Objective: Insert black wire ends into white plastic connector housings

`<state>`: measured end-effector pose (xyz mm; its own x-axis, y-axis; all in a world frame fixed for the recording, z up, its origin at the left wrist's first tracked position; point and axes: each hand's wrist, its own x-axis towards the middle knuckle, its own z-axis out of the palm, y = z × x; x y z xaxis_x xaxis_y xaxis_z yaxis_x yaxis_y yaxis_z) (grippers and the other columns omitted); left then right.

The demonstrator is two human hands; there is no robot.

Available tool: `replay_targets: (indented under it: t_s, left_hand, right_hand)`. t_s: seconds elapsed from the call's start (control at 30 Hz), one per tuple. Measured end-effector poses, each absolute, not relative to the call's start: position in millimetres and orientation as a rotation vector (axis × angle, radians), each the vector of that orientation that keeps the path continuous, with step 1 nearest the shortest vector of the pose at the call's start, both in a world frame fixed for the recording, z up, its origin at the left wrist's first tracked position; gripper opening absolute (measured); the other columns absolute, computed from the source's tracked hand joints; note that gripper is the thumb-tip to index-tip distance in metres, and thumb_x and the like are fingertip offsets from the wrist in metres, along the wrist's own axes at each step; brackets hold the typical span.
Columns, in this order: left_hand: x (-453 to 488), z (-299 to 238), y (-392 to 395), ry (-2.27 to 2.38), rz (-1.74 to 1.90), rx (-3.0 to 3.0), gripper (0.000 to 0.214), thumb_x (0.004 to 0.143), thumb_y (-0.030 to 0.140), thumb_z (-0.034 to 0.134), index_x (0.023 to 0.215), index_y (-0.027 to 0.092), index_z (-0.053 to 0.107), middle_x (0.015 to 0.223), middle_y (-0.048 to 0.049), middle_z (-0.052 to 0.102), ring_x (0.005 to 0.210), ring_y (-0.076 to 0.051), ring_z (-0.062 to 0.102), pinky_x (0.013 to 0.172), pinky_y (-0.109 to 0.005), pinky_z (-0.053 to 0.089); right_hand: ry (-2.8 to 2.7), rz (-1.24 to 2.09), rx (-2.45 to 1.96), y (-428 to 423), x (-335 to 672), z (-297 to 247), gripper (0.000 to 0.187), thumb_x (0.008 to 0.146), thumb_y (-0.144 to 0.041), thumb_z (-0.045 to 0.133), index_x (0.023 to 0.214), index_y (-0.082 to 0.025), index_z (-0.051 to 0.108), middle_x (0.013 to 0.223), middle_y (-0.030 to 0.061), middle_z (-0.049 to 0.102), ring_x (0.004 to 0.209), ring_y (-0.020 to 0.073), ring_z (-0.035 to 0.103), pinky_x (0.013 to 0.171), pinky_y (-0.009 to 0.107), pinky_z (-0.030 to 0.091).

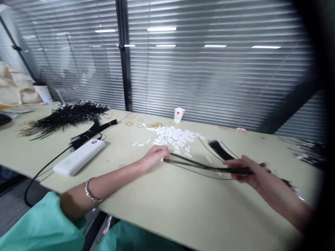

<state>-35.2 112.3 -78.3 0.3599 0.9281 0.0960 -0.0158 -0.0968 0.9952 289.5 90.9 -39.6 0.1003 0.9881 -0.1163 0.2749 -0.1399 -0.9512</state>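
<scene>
My left hand rests on the pale table with its fingers closed on the near ends of a few thin black cable ties. The ties run right to my right hand, which grips them in a closed fist near their other end. A pile of small white plastic pieces lies just behind my left hand. A bundle of black ties lies fanned on the table behind my right hand.
A white power bank with a black cable lies at the left. Big heaps of black ties sit at the far left. Rubber bands and a small white cup stand near the blinds. More ties lie at the right edge.
</scene>
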Motion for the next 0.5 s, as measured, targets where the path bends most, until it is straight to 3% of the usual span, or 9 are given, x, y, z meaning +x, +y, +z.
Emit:
replay_targets:
  t_s: [0.07,0.13,0.23,0.3,0.4,0.5]
  left_hand:
    - [-35,-81,113,0.903,0.99,1.402,0.029,0.084,0.033,0.053,0.064,0.013,0.05,0.064,0.0021,0.051,0.062,-0.011,0.05,0.063,-0.027,0.042]
    - [-34,-81,111,0.915,0.981,1.369,0.027,0.081,0.029,0.055,0.06,0.014,0.047,0.061,0.0029,0.048,0.06,-0.011,0.048,0.06,-0.025,0.04]
    - [-34,-76,108,0.901,0.948,1.329,0.026,0.078,0.029,0.056,0.058,0.015,0.045,0.06,0.0028,0.046,0.063,-0.012,0.048,0.063,-0.024,0.04]
    - [-34,-73,107,0.893,0.913,1.304,0.026,0.077,0.032,0.058,0.06,0.015,0.049,0.063,0.0009,0.05,0.069,-0.014,0.052,0.068,-0.024,0.042]
    - [-34,-74,106,0.931,0.925,1.25,0.028,0.08,0.043,0.055,0.085,0.016,0.059,0.095,-0.0061,0.061,0.091,-0.019,0.057,0.08,-0.028,0.044]
    - [-36,-79,108,0.997,0.962,1.212,0.038,0.081,0.049,0.052,0.106,0.021,0.054,0.12,-0.0081,0.054,0.105,-0.021,0.054,0.089,-0.032,0.043]
  right_hand:
    - [-1.491,1.039,-1.617,80,292,-40,0.046,0.077,-0.06,0.048,0.095,-0.023,0.069,0.087,0.0064,0.064,0.067,0.0154,0.058,0.062,0.027,0.05]
    - [-1.593,1.077,-1.653,71,291,-36,0.049,0.078,-0.06,0.047,0.102,-0.022,0.066,0.072,0.0046,0.062,0.056,0.012,0.054,0.051,0.023,0.046]
    - [-1.415,1.424,-1.628,63,292,-26,0.051,0.082,-0.058,0.044,0.103,-0.016,0.063,0.05,0.0002,0.05,0.038,0.0063,0.038,0.032,0.016,0.027]
    - [-1.198,1.546,-1.547,63,294,-21,0.045,0.08,-0.053,0.052,0.097,-0.013,0.064,0.049,-0.0003,0.048,0.037,0.0043,0.035,0.031,0.014,0.024]
    - [-1.026,1.461,-1.439,73,307,-14,0.034,0.076,-0.042,0.062,0.09,-0.012,0.064,0.058,0.0015,0.051,0.043,0.004,0.04,0.032,0.013,0.03]
    - [-0.957,1.233,-1.346,90,340,8,0.018,0.081,-0.032,0.056,0.083,-0.015,0.062,0.06,0.0001,0.049,0.041,0.0025,0.034,0.031,0.012,0.027]
